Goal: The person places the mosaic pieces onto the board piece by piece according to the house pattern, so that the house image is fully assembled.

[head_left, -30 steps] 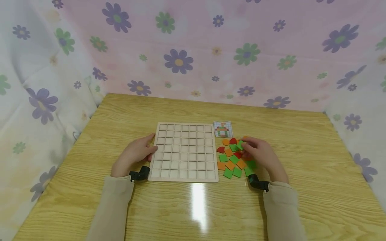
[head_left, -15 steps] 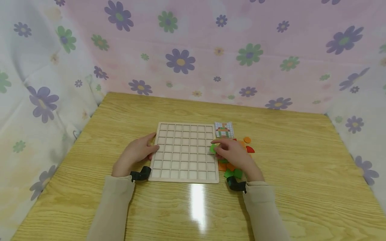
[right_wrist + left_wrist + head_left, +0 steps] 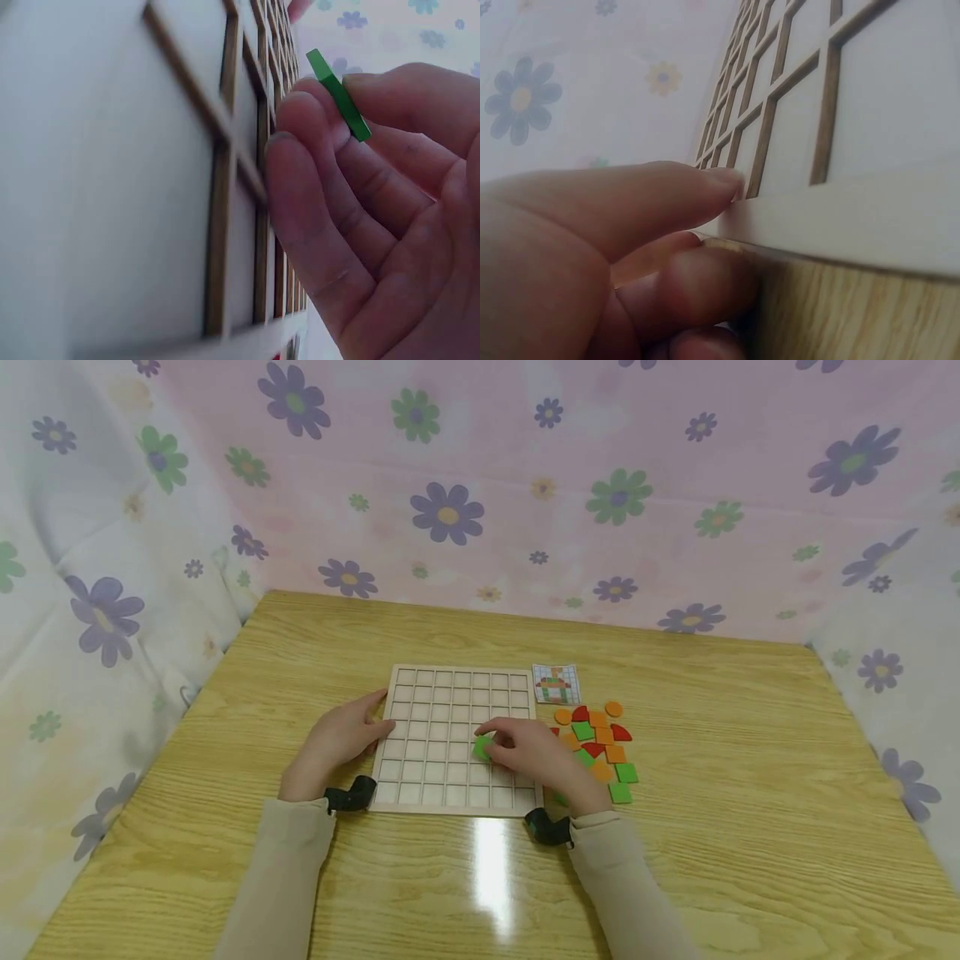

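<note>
A pale wooden grid board [image 3: 435, 697] with square compartments lies on the table. At its left edge my left hand [image 3: 337, 745] grips the rim; in the left wrist view the thumb [image 3: 697, 195] lies on top while the other fingers curl against the side. Over the right half of the board, my right hand [image 3: 536, 756] pinches a green square tile [image 3: 482, 747] between thumb and fingers. In the right wrist view the green tile [image 3: 339, 96] is tilted, seen edge-on, and held off the grid. No tiles show in the visible compartments.
Right of the board lie several loose green squares [image 3: 626, 773], orange squares [image 3: 615, 754], red quarter-circles [image 3: 621, 732] and orange discs [image 3: 613, 709], partly hidden by the right forearm. A small card [image 3: 557, 684] with a coloured grid picture lies behind them. Flowered cloth [image 3: 517, 485] surrounds the table.
My right hand has picked the green tile from the loose pieces and carried it left, over the board. The left hand stays at the board's left edge.
</note>
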The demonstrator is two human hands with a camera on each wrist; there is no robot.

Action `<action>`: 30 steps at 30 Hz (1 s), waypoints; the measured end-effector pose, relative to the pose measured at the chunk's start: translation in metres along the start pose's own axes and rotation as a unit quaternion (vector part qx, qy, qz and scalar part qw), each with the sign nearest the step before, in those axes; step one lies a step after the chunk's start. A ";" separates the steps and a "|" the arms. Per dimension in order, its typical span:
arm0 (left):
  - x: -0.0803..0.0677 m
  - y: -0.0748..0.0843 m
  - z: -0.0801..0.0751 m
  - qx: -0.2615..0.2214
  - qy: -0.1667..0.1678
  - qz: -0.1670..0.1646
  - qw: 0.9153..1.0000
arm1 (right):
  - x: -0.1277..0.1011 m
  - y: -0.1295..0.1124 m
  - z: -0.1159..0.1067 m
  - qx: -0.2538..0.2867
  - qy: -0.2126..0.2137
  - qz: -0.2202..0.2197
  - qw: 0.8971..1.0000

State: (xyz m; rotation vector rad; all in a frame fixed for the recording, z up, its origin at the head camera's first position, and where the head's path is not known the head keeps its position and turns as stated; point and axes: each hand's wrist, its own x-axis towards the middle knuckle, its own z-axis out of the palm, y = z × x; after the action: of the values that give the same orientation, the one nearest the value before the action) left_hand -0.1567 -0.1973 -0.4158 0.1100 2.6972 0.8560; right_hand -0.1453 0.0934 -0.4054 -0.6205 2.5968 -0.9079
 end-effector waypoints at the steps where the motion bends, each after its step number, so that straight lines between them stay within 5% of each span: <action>1: 0.000 -0.001 -0.001 0.002 0.002 -0.001 1.000 | 0.002 -0.003 0.001 -0.003 -0.003 -0.005 1.000; 9: -0.001 -0.002 -0.007 0.007 0.023 -0.003 1.000 | 0.016 -0.027 0.010 -0.022 -0.024 -0.029 0.999; 17: -0.002 -0.001 0.001 -0.054 -0.008 -0.010 0.998 | 0.013 -0.035 0.023 -0.041 -0.042 -0.043 0.997; 30: 0.000 -0.004 0.002 -0.055 -0.003 -0.005 0.998 | 0.017 -0.060 0.039 -0.048 -0.046 -0.059 0.996</action>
State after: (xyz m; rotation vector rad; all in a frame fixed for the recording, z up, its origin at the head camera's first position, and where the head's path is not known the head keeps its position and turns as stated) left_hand -0.1558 -0.2000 -0.4193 0.0744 2.6359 0.9971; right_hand -0.1254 0.0231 -0.3983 -0.8301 2.5558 -0.7742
